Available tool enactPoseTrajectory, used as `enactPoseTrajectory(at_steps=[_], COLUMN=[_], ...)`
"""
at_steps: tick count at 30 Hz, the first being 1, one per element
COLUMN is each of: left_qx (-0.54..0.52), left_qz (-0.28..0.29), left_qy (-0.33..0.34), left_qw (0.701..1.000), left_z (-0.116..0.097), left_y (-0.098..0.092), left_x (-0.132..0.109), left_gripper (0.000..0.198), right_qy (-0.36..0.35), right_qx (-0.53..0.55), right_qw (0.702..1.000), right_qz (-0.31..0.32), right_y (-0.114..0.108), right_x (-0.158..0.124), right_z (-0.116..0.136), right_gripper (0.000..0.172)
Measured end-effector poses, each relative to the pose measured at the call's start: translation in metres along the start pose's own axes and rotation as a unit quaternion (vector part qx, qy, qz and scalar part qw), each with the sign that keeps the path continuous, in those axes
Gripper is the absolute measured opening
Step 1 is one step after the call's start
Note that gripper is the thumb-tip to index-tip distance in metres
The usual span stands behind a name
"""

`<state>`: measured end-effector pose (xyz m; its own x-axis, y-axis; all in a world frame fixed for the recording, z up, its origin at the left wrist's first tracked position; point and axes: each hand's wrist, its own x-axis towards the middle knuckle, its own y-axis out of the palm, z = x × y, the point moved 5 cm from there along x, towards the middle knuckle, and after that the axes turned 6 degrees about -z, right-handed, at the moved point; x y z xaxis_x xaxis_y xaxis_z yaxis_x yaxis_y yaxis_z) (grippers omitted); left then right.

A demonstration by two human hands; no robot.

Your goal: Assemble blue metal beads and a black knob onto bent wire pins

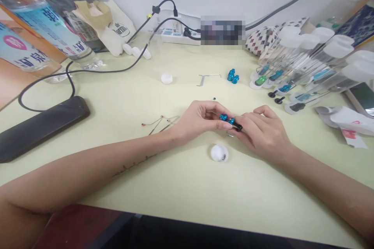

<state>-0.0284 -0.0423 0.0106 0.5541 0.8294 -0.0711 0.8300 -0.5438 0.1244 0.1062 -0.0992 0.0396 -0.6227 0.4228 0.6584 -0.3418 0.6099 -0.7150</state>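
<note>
Between thumb and fingers, my left hand (209, 118) grips a small blue metal fitting (227, 119). A black piece (238, 127) sits at the fitting's right end, and my right hand (261, 132) is closed on it. Just under the hands, the bent end of a small metal hex key (230, 134) shows; the rest is hidden. Closer to me stands a small white round container (219, 153) with tiny dark bits at its side. Thin metal rods with coloured tips (161, 117) lie beside my left wrist.
Two more blue fittings (233, 76) and L-shaped hex keys (202, 80) lie beyond the hands, near a white cap (166, 78). Clear tubes with white caps (330, 48) crowd the right. A black case (43, 126) and large water bottles (43, 19) occupy the left.
</note>
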Motion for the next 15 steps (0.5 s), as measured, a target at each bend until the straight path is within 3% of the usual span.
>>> enactPoseTrajectory(at_steps=[8,15], left_qx=[-0.009,-0.036], left_qz=[0.002,0.001], left_qy=[0.01,0.009], left_qw=[1.0,0.999], left_z=[-0.0005,0.0009], left_y=[0.0009,0.0015], left_x=[0.0004,-0.0004], left_gripper=[0.027,0.026], right_qy=[0.009,0.042], right_qx=[-0.011,0.031], right_qw=[1.0,0.998], right_qz=[-0.006,-0.025], right_y=[0.0026,0.0014], right_x=[-0.0067,-0.0059], right_z=[-0.006,-0.008], right_gripper=[0.003,0.022])
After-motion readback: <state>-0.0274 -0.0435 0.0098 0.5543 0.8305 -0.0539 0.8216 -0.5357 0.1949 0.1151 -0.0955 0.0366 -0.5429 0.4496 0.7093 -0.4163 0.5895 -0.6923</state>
